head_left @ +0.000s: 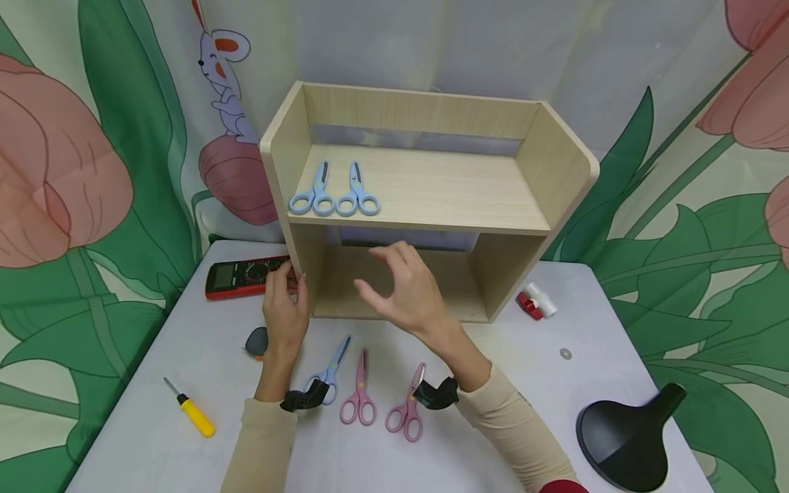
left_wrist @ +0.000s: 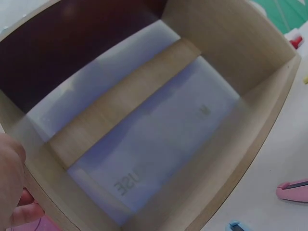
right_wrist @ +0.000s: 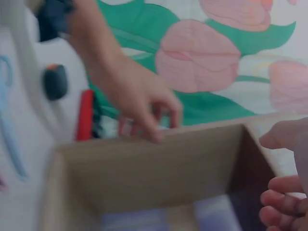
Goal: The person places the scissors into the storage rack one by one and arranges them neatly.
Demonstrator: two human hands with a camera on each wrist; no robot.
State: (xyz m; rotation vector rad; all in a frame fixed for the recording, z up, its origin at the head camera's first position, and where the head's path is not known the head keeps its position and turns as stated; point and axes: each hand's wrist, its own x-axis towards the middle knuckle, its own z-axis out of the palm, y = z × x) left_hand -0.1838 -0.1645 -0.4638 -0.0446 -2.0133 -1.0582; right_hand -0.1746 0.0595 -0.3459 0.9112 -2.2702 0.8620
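Flowered curtains (head_left: 142,137) back a white desk (head_left: 474,445), where a wooden shelf (head_left: 425,188) stands upright towards the far side. From the head view, the left forearm comes up almost straight from the near edge, and the left hand (head_left: 286,315) grips the front edge of the shelf's left panel, fingers bent around it. Just beside it lies a multimeter (head_left: 237,275); a tape measure (head_left: 257,341) and a yellow screwdriver (head_left: 196,414) are nearer the person. The right forearm slants up and leftward; the right hand (head_left: 409,291) hangs before the lower compartment, thumb spread away from gently curved fingers, holding nothing. Two blue scissors (head_left: 356,186) sit side by side at the left of the upper board, blades pointing back. Below, between the forearms, one more blue pair (head_left: 333,370) and two pink scissors (head_left: 360,383) lie on the desk. Off to the right are a red-and-white item (head_left: 536,301), a washer (head_left: 565,353) and a black object (head_left: 635,438).

The left wrist view looks into the lower compartment, with part of the left hand at the left panel's edge.

Though blurred, the right wrist view shows the left hand bent down over that panel, thumb inside; the right hand's thumb and fingertips enter at right, apart from each other.
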